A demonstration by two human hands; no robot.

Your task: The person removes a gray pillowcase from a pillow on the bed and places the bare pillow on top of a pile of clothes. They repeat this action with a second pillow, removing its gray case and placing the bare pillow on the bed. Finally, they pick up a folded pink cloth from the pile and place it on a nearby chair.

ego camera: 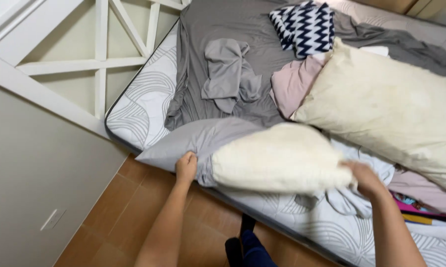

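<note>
At far left, a white cross-braced rail [102,59] stands beside the mattress [144,99], whose bare quilted corner shows where the grey sheet [218,29] is pulled back. My left hand [186,165] is closed on the open edge of a grey pillowcase [193,141], fingers curled and pinching the fabric, forearm reaching straight up from below; judged, the grip keeps the mouth of the case taut. A cream pillow [282,158] lies part inside that case, at the mattress's near edge, blurred. My right hand [364,178] is clenched on the pillow's far end, wrist bent inward; finger detail is blurred. Beyond lie a crumpled grey cloth [230,74], a zigzag cloth [304,27], a pink cloth [294,81] and a larger bare pillow [386,106].
</note>
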